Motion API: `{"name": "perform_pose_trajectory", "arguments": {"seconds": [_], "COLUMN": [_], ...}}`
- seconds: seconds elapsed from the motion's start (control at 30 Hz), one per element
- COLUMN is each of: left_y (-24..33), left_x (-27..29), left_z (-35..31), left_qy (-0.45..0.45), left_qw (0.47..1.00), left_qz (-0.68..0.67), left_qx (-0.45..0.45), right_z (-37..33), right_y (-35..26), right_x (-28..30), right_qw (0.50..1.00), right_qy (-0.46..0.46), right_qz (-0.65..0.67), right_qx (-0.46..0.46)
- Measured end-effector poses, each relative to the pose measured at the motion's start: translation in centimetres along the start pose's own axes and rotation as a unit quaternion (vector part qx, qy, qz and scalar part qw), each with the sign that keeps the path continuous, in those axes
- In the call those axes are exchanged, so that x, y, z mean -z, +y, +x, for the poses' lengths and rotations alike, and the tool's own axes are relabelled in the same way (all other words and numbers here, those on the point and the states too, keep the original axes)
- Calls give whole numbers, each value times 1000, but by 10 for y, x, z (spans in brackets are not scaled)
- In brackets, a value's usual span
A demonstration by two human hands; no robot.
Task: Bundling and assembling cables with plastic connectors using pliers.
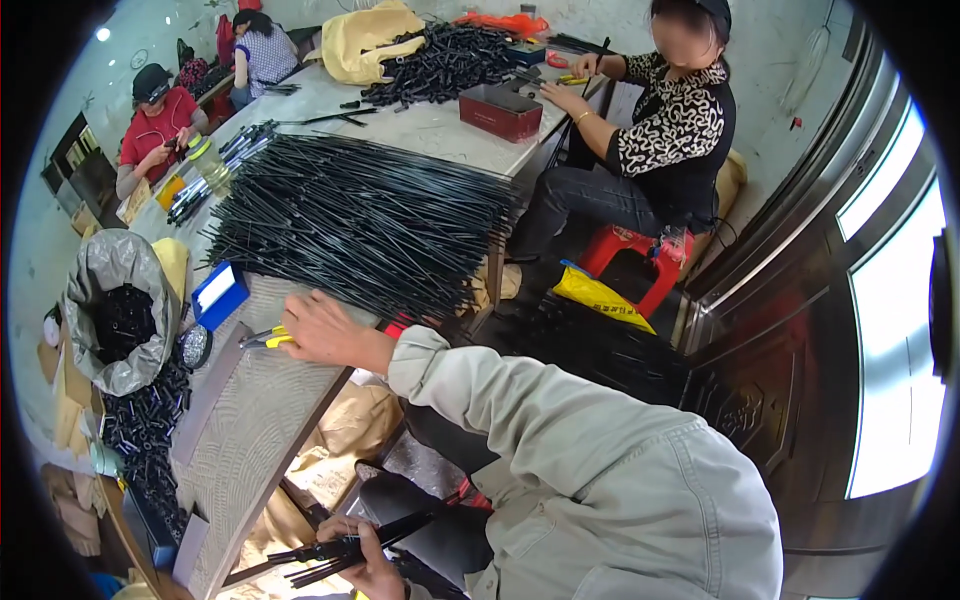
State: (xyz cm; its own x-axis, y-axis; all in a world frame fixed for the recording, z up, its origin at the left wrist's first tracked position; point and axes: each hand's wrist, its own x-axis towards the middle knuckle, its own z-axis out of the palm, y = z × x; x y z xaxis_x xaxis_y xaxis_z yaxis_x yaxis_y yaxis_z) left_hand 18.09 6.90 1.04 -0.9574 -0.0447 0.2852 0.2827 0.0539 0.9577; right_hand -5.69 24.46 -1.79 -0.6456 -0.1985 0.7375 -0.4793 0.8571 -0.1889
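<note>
My right hand (322, 330) reaches over the near table, with its fingers closed round the yellow handles of a pair of pliers (262, 340). The pliers' metal jaws point left, next to a flat grey bar (215, 385). My left hand (365, 562) is low, near my lap, below the table edge. It grips a bundle of thin black rods (325, 553), whose ends stick out to the left. Just beyond my right hand lies a wide heap of long black rods (360, 220). A blue box (219, 296) sits left of that hand.
A grey sack (100, 265) of small black parts stands at left, with loose black parts (145, 425) below it. A co-worker (670, 130) sits across at right, beside a dark red box (502, 110) and red stool (640, 265). Another person (165, 125) works at far left.
</note>
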Motion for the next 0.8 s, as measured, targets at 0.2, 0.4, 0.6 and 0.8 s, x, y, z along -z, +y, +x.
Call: {"name": "perform_pose_trajectory", "arguments": {"seconds": [0.2, 0.4, 0.6, 0.8], "left_y": [-1, -6, 1, 5], "left_x": [-6, -13, -11, -6], "left_z": [2, -3, -7, -10], "left_qy": [31, 36, 68, 5], "left_qw": [999, 999, 995, 995], "left_qz": [-3, -18, 29, 93], "left_qx": [-13, 7, 71, -25], "right_z": [4, -20, -54, -64], "right_y": [1, -25, -64, -61], "right_x": [9, 41, 130, 176], "right_qw": [965, 603, 671, 969], "right_qy": [80, 74, -127, -192], "right_qz": [221, 742, 657, 90], "right_qx": [-117, -283, -319, 127]}}
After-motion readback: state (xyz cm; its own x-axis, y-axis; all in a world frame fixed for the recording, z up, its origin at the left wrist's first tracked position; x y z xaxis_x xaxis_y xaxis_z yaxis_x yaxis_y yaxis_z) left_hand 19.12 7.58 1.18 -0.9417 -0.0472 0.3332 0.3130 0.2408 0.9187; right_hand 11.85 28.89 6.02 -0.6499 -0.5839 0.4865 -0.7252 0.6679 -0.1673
